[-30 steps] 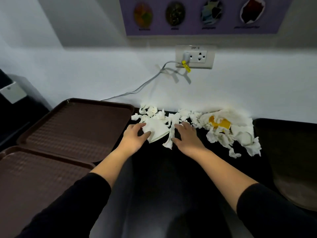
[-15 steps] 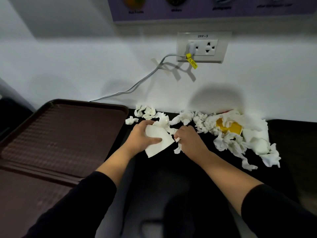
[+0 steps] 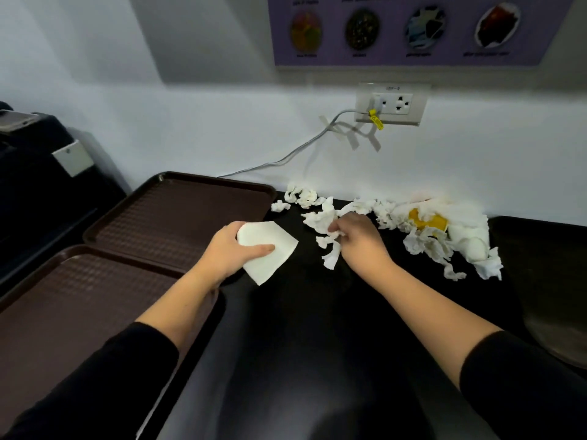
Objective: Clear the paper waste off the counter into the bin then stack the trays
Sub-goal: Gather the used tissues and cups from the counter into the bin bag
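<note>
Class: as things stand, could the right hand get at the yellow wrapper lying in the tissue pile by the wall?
Probably yes. The yellow wrapper lies just beside the right hand, with only loose tissue scraps around it, though that hand already grips some torn tissue.

White paper scraps (image 3: 320, 222), 2 brown grid-textured trays (image 3: 178, 217), black counter (image 3: 305, 300).
</note>
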